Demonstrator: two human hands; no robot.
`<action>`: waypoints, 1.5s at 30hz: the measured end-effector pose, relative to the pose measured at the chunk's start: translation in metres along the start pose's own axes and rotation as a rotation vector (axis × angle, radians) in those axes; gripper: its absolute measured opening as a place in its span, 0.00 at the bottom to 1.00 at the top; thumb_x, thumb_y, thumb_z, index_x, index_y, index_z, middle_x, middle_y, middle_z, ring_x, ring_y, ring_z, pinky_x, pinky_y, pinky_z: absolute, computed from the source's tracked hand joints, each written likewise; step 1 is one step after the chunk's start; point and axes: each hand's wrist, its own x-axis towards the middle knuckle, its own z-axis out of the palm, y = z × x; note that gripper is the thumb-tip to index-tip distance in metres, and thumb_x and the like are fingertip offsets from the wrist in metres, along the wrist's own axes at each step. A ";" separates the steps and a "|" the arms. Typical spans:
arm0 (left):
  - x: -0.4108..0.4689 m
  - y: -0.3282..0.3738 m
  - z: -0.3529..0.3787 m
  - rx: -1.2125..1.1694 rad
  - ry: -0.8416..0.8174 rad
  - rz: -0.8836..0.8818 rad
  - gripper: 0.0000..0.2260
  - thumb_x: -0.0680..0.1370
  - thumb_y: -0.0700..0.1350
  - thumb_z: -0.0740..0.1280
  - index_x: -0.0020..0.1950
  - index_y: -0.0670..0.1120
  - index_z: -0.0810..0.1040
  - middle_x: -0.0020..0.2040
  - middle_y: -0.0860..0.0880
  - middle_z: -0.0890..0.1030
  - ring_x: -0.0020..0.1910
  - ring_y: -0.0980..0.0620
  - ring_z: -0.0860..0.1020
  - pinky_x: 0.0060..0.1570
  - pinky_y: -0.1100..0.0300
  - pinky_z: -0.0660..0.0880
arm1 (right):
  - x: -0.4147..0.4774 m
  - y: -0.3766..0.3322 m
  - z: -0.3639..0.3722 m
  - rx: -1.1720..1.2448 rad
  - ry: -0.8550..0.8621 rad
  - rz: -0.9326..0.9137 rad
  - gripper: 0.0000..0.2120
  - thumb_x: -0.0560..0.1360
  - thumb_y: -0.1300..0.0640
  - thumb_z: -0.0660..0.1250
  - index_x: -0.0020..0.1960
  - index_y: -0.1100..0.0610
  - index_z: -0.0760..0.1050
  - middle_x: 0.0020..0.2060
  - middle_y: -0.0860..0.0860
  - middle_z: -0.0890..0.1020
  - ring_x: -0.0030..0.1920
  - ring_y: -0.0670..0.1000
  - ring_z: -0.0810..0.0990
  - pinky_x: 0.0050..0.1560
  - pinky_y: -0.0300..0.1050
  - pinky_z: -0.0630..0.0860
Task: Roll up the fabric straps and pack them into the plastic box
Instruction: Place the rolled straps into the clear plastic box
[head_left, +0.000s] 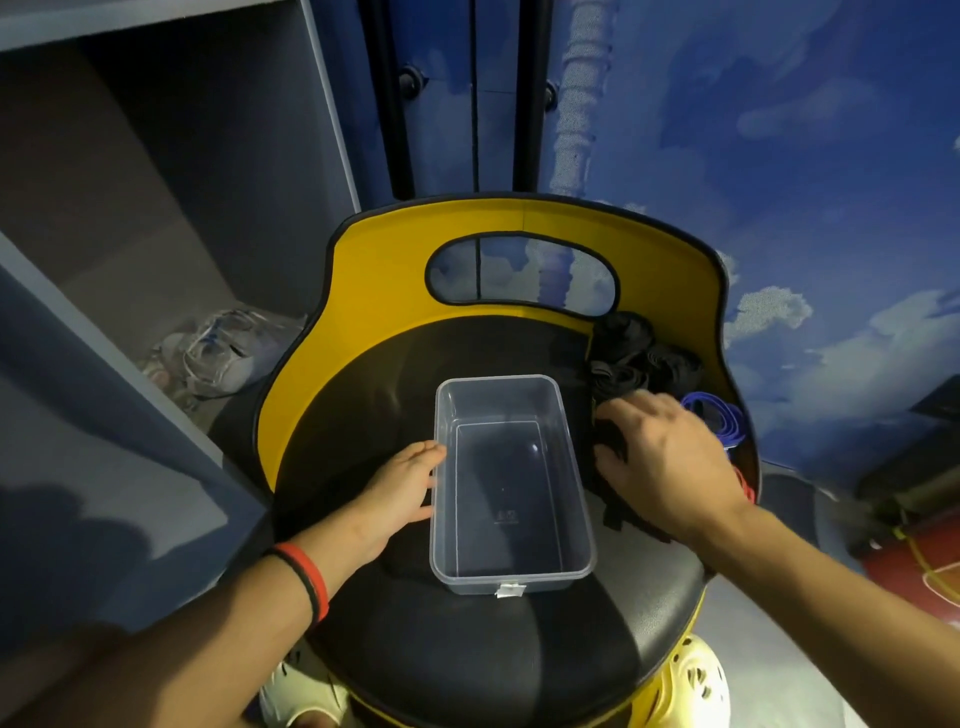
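Note:
A clear plastic box (576, 514) stands empty on the black seat of a chair (467, 649). My left hand (402, 491) lies flat against the box's left wall, fingers straight. To the right of the box is a heap of black fabric straps (641, 358), with a blue strap (719, 415) and a bit of red strap (745, 486) beside it. My right hand (670, 457) rests palm down on the near part of the black heap, fingers spread; whether it grips a strap is hidden under the palm.
The chair has a yellow backrest (395, 280) with an oval cut-out. A grey shelf unit (156, 260) with a clear bag inside stands to the left. A blue sky-pattern wall is behind. Yellow shoes (685, 686) show below the seat.

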 end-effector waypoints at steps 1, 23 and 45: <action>0.000 0.000 -0.001 0.009 -0.007 0.002 0.19 0.86 0.52 0.58 0.77 0.52 0.68 0.71 0.50 0.75 0.68 0.50 0.76 0.68 0.45 0.76 | 0.004 0.005 -0.002 -0.048 0.003 0.026 0.22 0.77 0.46 0.68 0.68 0.52 0.75 0.60 0.52 0.79 0.59 0.55 0.76 0.57 0.53 0.77; 0.013 0.003 -0.011 0.135 -0.053 0.078 0.18 0.85 0.50 0.62 0.75 0.53 0.70 0.67 0.52 0.78 0.66 0.52 0.77 0.67 0.45 0.76 | 0.017 0.008 0.005 -0.281 -0.137 0.052 0.35 0.73 0.37 0.69 0.74 0.48 0.63 0.63 0.51 0.74 0.63 0.54 0.73 0.64 0.50 0.70; 0.039 0.045 -0.012 0.214 0.070 0.214 0.28 0.76 0.31 0.68 0.72 0.53 0.72 0.66 0.51 0.77 0.58 0.45 0.80 0.56 0.44 0.82 | 0.067 -0.066 -0.023 0.106 0.079 -0.107 0.29 0.71 0.43 0.73 0.67 0.49 0.68 0.60 0.51 0.71 0.61 0.54 0.68 0.48 0.57 0.79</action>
